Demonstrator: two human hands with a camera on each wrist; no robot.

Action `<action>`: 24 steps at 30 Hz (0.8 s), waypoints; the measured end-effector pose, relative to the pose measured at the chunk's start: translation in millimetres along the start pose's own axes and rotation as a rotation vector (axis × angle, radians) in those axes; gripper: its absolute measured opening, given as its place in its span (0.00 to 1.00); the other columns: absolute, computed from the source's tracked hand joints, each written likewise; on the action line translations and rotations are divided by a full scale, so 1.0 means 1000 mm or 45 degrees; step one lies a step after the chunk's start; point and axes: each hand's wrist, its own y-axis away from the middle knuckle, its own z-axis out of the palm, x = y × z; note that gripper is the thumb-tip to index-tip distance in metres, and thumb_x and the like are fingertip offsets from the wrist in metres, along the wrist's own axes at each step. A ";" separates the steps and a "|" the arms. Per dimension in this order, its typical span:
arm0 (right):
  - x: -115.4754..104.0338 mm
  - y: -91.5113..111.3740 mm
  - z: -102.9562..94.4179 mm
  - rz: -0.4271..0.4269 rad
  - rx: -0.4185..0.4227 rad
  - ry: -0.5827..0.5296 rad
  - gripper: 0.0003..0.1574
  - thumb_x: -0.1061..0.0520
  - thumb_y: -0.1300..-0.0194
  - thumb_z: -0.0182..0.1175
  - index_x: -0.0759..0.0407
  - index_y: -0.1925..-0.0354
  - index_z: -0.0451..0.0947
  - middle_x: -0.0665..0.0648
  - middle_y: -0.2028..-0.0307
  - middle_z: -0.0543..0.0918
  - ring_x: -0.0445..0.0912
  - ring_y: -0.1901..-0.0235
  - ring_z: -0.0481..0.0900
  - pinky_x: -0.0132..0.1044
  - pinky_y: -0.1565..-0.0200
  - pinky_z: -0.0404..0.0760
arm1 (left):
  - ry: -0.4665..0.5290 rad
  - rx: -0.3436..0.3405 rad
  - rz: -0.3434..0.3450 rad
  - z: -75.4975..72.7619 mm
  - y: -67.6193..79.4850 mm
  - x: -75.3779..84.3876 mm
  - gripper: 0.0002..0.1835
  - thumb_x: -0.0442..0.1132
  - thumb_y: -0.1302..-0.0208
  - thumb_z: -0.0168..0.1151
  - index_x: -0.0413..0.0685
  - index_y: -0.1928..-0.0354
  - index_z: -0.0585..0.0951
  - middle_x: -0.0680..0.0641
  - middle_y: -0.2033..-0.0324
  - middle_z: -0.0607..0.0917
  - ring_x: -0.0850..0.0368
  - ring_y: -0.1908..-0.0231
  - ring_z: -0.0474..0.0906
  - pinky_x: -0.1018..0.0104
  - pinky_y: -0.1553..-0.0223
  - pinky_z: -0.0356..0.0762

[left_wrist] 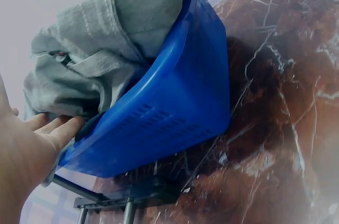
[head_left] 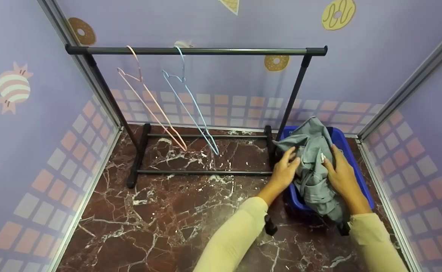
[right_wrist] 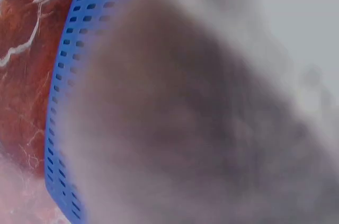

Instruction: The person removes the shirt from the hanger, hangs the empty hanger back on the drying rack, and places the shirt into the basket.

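A crumpled grey-green garment [head_left: 311, 170] with stitched seams lies heaped in a blue plastic basket [head_left: 356, 177]. My left hand [head_left: 285, 170] is at the garment's left side. In the left wrist view its fingers [left_wrist: 66, 128] are fairly straight against the cloth [left_wrist: 85, 65], near the basket's rim [left_wrist: 164, 65]. On the other side my right hand [head_left: 341, 173] holds the cloth, thumb over a fold beside a small white patch. A blur fills most of the right wrist view, hiding that hand; the basket's perforated wall [right_wrist: 61, 81] shows at the left.
A black garment rack [head_left: 224, 51] stands left of the basket, close by the back wall. From its bar hang a pink hanger [head_left: 153, 102] and a blue hanger [head_left: 194, 105]. Marbled floor [head_left: 168, 219] spreads in front. A wall [head_left: 424, 158] rises right of the basket.
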 end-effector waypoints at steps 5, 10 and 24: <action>-0.007 0.020 -0.005 -0.125 0.107 0.017 0.38 0.52 0.21 0.54 0.61 0.20 0.56 0.74 0.23 0.58 0.72 0.25 0.56 0.70 0.27 0.55 | 0.022 0.000 0.083 -0.018 0.003 -0.003 0.28 0.47 0.22 0.52 0.47 0.25 0.69 0.39 0.35 0.81 0.46 0.42 0.85 0.65 0.43 0.82; -0.007 0.035 0.000 -0.274 0.081 0.096 0.46 0.52 0.29 0.64 0.55 0.20 0.57 0.69 0.20 0.52 0.76 0.25 0.54 0.79 0.31 0.53 | 0.043 0.008 0.115 -0.034 0.005 -0.005 0.28 0.45 0.22 0.52 0.44 0.25 0.67 0.37 0.35 0.81 0.45 0.43 0.85 0.64 0.42 0.82; 0.018 0.026 0.031 -0.501 -0.136 0.434 0.52 0.47 0.35 0.70 0.50 0.20 0.58 0.70 0.20 0.50 0.79 0.26 0.54 0.83 0.37 0.58 | 0.073 0.061 0.129 -0.061 0.010 -0.017 0.29 0.45 0.22 0.51 0.45 0.23 0.65 0.36 0.35 0.80 0.43 0.43 0.85 0.57 0.42 0.83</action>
